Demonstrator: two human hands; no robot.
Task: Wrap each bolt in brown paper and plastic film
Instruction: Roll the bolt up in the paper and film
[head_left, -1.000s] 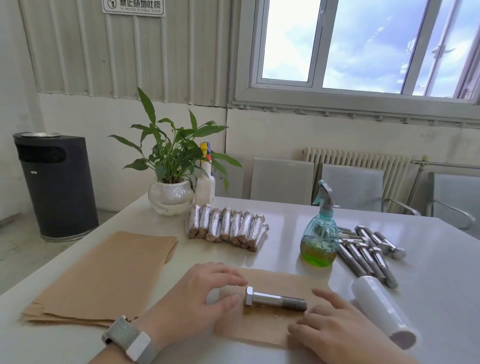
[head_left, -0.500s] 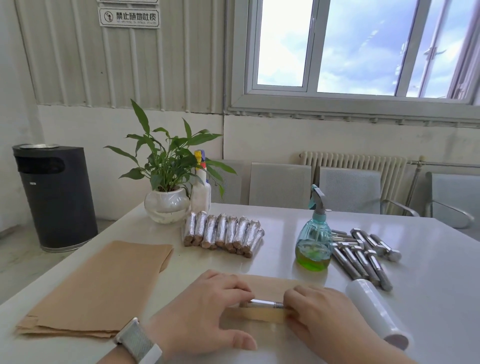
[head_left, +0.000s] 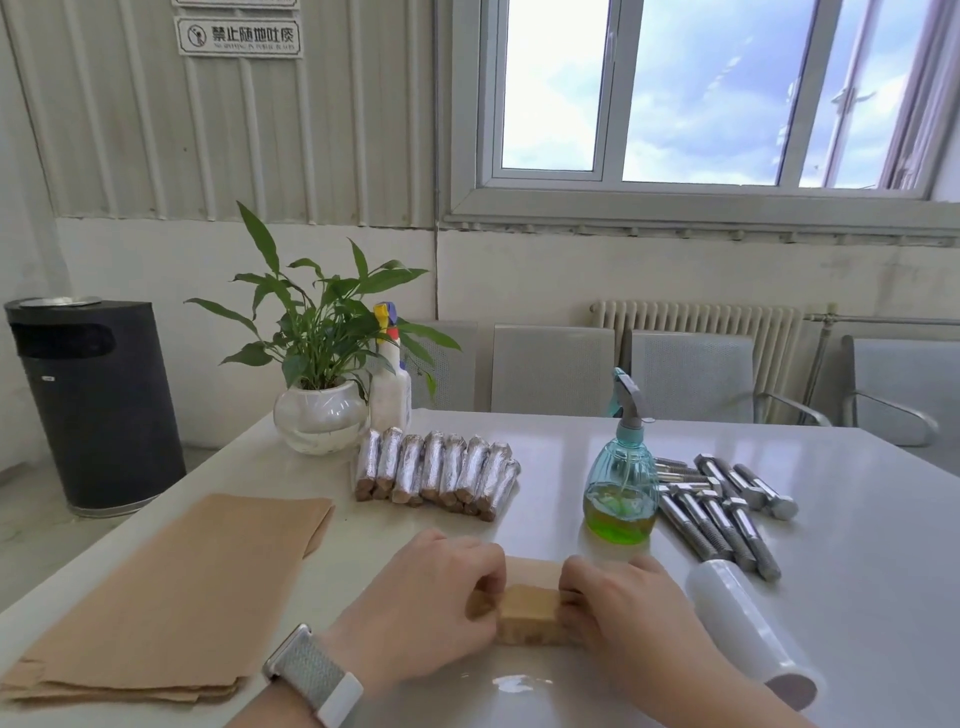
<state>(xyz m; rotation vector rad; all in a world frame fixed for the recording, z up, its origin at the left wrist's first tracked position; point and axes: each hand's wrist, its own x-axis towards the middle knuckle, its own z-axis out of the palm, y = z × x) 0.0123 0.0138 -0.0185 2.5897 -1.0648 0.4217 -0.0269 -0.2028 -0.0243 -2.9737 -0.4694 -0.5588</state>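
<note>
A sheet of brown paper lies rolled over a bolt near the table's front edge; the bolt itself is hidden inside. My left hand grips the roll's left end and my right hand grips its right end, fingers curled over the paper. Several bare steel bolts lie at the right. A row of several wrapped bolts sits further back at the centre. A roll of plastic film lies to the right of my right hand. A stack of brown paper sheets rests at the left.
A teal spray bottle with green liquid stands between the wrapped and bare bolts. A potted plant and a white spray bottle stand at the back left. Chairs line the table's far side. A black bin stands on the floor at left.
The bolt lay bare on the flat paper a second ago. Both hands have rolled the paper over it, so it is now covered. The camera view has tilted slightly.
</note>
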